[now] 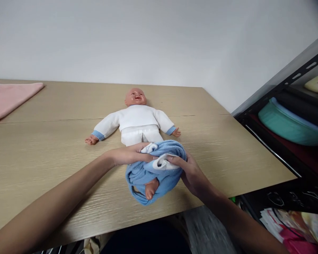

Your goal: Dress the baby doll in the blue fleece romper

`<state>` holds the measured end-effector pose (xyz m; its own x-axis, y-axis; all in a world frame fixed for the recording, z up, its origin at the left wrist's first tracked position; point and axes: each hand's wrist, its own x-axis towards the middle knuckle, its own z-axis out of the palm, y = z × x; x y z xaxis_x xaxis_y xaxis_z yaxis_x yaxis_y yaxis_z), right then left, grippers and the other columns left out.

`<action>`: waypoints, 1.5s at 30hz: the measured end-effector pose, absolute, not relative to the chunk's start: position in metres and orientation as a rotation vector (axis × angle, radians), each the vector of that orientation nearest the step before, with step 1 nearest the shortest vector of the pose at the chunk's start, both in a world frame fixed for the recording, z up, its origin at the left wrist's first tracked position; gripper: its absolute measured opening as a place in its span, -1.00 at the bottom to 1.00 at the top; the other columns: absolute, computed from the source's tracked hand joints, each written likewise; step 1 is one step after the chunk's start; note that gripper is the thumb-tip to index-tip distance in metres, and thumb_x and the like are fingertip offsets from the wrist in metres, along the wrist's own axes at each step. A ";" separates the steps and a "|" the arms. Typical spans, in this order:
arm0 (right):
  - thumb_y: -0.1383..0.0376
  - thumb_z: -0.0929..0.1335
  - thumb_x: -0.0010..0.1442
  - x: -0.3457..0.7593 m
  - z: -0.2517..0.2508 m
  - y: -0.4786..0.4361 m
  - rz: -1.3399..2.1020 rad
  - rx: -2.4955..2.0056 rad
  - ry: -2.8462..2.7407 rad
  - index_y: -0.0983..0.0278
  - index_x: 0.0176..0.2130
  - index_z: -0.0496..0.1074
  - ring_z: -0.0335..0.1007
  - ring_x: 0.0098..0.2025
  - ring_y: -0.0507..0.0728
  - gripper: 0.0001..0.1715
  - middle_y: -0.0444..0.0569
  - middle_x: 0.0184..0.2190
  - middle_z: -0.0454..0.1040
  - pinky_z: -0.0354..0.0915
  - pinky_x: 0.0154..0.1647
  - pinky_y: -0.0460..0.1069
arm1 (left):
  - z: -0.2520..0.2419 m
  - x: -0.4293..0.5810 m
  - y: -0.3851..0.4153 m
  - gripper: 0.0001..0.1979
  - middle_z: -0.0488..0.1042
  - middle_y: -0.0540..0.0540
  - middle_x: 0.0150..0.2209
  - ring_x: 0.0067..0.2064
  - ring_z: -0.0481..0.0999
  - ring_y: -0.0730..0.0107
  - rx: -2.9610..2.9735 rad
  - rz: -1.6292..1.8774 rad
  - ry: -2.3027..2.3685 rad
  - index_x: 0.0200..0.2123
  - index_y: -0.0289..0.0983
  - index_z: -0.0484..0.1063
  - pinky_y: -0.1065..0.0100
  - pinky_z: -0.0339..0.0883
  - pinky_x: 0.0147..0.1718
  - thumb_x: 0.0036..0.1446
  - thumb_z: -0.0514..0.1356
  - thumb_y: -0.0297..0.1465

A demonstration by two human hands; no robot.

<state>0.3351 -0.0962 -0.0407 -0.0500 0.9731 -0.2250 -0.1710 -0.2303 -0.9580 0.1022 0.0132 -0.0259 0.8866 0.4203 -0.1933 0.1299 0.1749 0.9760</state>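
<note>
A baby doll (140, 117) lies face up on the wooden table, head toward the wall, in a white top with blue cuffs and white bottoms. Around its lower legs is a bunched blue towelling doll garment (164, 187) with white trim; its exact cut is hidden by the folds. One doll foot (151, 188) pokes out through the cloth, while the other is out of sight. My left hand (132, 154) grips the garment's upper left edge, thumb over the gathered fabric. On the right side, my right hand (189, 169) is closed on the same garment, its thumb by the white trim.
A pink cloth (12, 98) lies at the table's left end. To the right stands a black shelf rack (274, 150) holding a teal basin (291, 123). Below it are colourful packages (294, 229). The table (55, 197) ends just in front of my body, and a wall rises behind it.
</note>
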 end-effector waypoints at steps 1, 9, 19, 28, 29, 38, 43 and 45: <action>0.04 0.62 0.18 0.334 -0.041 -0.095 1.457 -1.238 -1.002 0.14 -0.03 0.62 0.66 0.04 0.32 -0.58 -0.02 -0.04 0.72 0.52 0.23 0.25 | -0.027 0.103 0.012 -0.40 0.71 -0.14 0.06 0.14 0.62 0.06 1.373 0.216 0.464 0.14 -0.23 0.62 0.13 0.47 0.20 0.22 0.52 0.04; 0.26 0.52 0.24 0.347 -0.031 -0.095 1.287 -1.305 -1.474 0.11 0.14 0.52 0.66 0.10 0.27 -0.52 -0.05 0.05 0.70 0.55 0.18 0.18 | -0.022 0.113 0.004 -0.66 0.68 -0.04 -0.10 -0.03 0.64 0.19 1.477 0.234 0.420 -0.03 -0.23 0.62 0.20 0.47 0.09 0.20 0.52 -0.23; 0.29 0.36 0.37 0.357 -0.015 -0.119 1.165 -1.574 -1.782 0.13 0.20 0.59 0.65 0.01 0.25 -0.55 -0.06 0.01 0.72 0.47 0.11 0.14 | -0.025 0.127 -0.031 -0.62 0.63 -0.15 -0.13 -0.07 0.64 -0.05 2.162 0.221 0.957 0.13 -0.23 0.41 0.11 0.37 -0.12 0.29 0.29 -0.28; 0.08 0.36 0.32 0.367 -0.046 -0.131 0.957 -1.796 -1.681 0.17 -0.11 0.50 0.55 -0.05 0.36 -0.74 0.05 -0.12 0.62 0.36 0.02 0.21 | -0.035 0.134 -0.037 -0.59 0.64 -0.26 0.04 0.09 0.65 -0.19 2.315 0.133 0.895 0.19 -0.19 0.32 0.04 0.39 -0.03 0.34 0.29 -0.28; 0.08 0.36 0.33 0.367 -0.050 -0.131 1.019 -1.774 -1.652 0.16 -0.08 0.50 0.56 -0.04 0.35 -0.73 0.03 -0.12 0.63 0.36 0.03 0.21 | -0.037 0.134 -0.037 -0.57 0.63 -0.26 0.04 0.10 0.63 -0.19 2.308 0.153 0.880 0.18 -0.18 0.32 0.03 0.39 -0.01 0.31 0.31 -0.30; 0.26 0.42 0.16 0.370 -0.070 -0.139 1.300 -1.556 -1.519 0.17 0.04 0.52 0.57 -0.03 0.29 -0.57 -0.05 -0.13 0.61 0.46 0.04 0.15 | -0.042 0.129 -0.023 -0.47 0.52 -0.13 0.01 0.01 0.57 0.03 1.944 0.284 0.656 0.14 -0.17 0.30 0.07 0.40 0.01 0.12 0.36 -0.43; 0.34 0.47 0.17 0.362 -0.076 -0.147 1.091 -1.521 -1.619 0.16 0.11 0.47 0.54 0.06 0.28 -0.50 -0.03 0.01 0.56 0.44 0.17 0.18 | -0.042 0.127 -0.019 -0.46 0.49 -0.17 0.10 0.13 0.53 0.04 1.868 0.390 0.573 0.16 -0.20 0.34 0.01 0.42 0.15 0.10 0.30 -0.51; 0.36 0.47 0.19 0.360 -0.081 -0.149 1.052 -1.497 -1.620 0.14 0.13 0.46 0.53 0.05 0.27 -0.49 -0.03 0.03 0.55 0.45 0.17 0.17 | -0.043 0.127 -0.019 -0.47 0.48 -0.17 0.11 0.16 0.52 0.03 1.859 0.430 0.559 0.15 -0.20 0.36 -0.01 0.41 0.18 0.10 0.30 -0.52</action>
